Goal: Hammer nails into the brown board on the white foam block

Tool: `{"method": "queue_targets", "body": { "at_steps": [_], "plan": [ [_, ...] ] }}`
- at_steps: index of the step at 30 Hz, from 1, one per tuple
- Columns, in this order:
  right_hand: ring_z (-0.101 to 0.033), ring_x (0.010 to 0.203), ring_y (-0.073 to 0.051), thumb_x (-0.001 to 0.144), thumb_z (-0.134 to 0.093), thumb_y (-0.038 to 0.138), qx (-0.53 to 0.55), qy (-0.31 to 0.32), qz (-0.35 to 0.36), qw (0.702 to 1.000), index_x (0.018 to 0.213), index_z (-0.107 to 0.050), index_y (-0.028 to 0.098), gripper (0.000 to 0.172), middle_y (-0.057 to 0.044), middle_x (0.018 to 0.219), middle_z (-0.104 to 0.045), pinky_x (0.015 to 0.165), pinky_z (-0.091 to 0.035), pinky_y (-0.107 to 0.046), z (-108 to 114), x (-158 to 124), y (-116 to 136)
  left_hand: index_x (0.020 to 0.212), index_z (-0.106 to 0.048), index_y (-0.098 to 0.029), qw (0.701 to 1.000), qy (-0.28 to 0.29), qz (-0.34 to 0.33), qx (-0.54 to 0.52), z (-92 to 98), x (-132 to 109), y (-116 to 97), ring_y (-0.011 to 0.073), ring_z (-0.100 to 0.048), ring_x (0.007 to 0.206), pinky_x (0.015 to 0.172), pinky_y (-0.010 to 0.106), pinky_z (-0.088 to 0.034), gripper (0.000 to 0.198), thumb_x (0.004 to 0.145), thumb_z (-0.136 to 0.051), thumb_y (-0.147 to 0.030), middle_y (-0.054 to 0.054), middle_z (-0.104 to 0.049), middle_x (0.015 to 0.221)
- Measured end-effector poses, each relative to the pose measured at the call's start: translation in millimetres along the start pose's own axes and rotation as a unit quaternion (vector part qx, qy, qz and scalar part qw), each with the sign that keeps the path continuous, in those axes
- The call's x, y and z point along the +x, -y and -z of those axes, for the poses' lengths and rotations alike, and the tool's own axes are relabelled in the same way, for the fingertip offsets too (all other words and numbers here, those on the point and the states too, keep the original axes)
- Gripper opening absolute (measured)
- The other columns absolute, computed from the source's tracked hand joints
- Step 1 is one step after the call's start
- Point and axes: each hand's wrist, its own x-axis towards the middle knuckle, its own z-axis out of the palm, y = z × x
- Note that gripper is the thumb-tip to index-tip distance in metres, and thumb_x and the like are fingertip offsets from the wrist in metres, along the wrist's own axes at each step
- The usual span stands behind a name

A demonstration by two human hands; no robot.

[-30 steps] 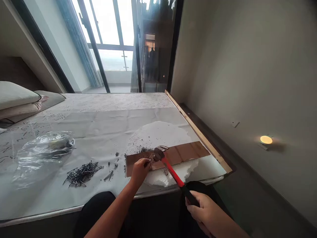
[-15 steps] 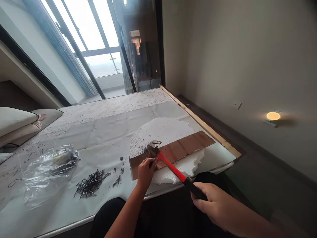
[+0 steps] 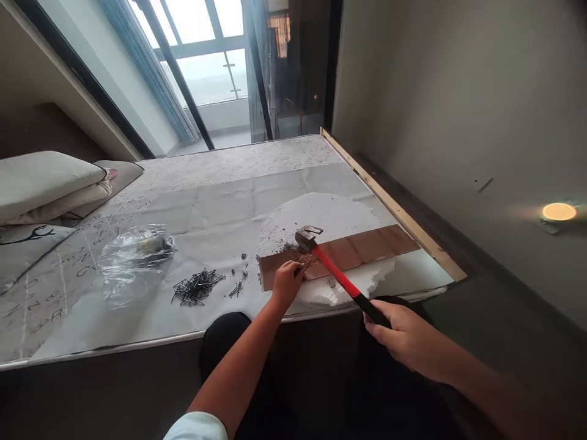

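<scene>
Before me, 1 strip [image 3: 371, 249] lies across the foam piece [image 3: 321, 214], my left hand [image 3: 287, 282] at its left part, the hammer [image 3: 338, 274] in my right hand [image 3: 403, 335] slanting over it. Left lie the nails [image 3: 196, 287], then the plastic bag [image 3: 131, 266]; right runs the wooden rail [image 3: 400, 211].

The left hand [image 3: 287, 282] was held forward, fingers [image 3: 290, 264] curled; the right hand [image 3: 400, 331] was clenched, its forearm [image 3: 454, 366] angled inward.

The hammer head [image 3: 304, 240] looks metal, the bag [image 3: 131, 264] glossy plastic
</scene>
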Motion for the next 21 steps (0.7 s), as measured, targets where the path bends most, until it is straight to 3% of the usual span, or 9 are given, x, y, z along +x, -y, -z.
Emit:
{"method": "queue_targets", "body": {
  "at_steps": [4, 9, 12, 16, 21],
  "plan": [
    [-0.027, 0.036, -0.005, 0.084, -0.040, 0.022, -0.014, 0.035, -0.041, 0.998, 0.077, -0.044, 0.020, 0.009, 0.009, 0.053, -0.031, 0.037, -0.021, -0.020, -3, 0, -5, 0.062, -0.061, -0.016, 0.999, 0.017, -0.012, 0.039, -3.5, -2, 4, 0.0133, -0.056, 0.067, 0.063, 0.024, -0.044, 0.014, 0.074, -0.058, -0.010, 0.003, -0.061, 0.070],
    [-0.028, 0.037, -0.004, 0.087, -0.039, 0.025, -0.007, 0.018, 0.014, 1.000, 0.076, -0.043, 0.020, 0.013, 0.009, 0.054, -0.031, 0.038, -0.024, -0.020, -2, -6, -3, 0.071, -0.065, -0.017, 0.999, 0.012, -0.019, 0.029, -4.5, -3, 4, 0.0131, -0.057, 0.071, 0.067, 0.025, -0.046, 0.011, 0.074, -0.058, -0.008, 0.003, -0.062, 0.073],
    [-0.028, 0.036, -0.004, 0.086, -0.039, 0.024, 0.002, 0.017, -0.001, 1.000, 0.075, -0.042, 0.020, 0.012, 0.009, 0.055, -0.032, 0.037, -0.024, -0.019, -6, 0, -9, 0.070, -0.066, -0.017, 1.000, 0.003, -0.013, 0.014, -1.6, -3, 4, 0.0128, -0.058, 0.071, 0.068, 0.025, -0.047, 0.013, 0.071, -0.059, -0.006, 0.003, -0.062, 0.075],
    [-0.025, 0.033, -0.004, 0.082, -0.039, 0.018, 0.005, 0.024, -0.052, 0.998, 0.074, -0.041, 0.020, 0.009, 0.010, 0.051, -0.030, 0.033, -0.020, -0.019, -11, 9, -14, 0.073, -0.066, -0.017, 0.998, -0.042, -0.008, -0.043, 9.3, -3, 0, 0.0125, -0.060, 0.075, 0.069, 0.025, -0.050, 0.022, 0.068, -0.053, 0.000, 0.004, -0.063, 0.084],
    [-0.025, 0.036, -0.004, 0.085, -0.040, 0.025, 0.004, 0.002, 0.001, 1.000, 0.076, -0.045, 0.020, 0.012, 0.009, 0.053, -0.032, 0.036, -0.023, -0.019, -10, 8, -6, 0.084, -0.066, -0.018, 0.988, -0.129, -0.013, -0.079, 36.0, 1, -8, 0.0147, -0.060, 0.085, 0.073, 0.026, -0.051, 0.023, 0.072, -0.050, -0.008, 0.005, -0.064, 0.093]
  ]
}}
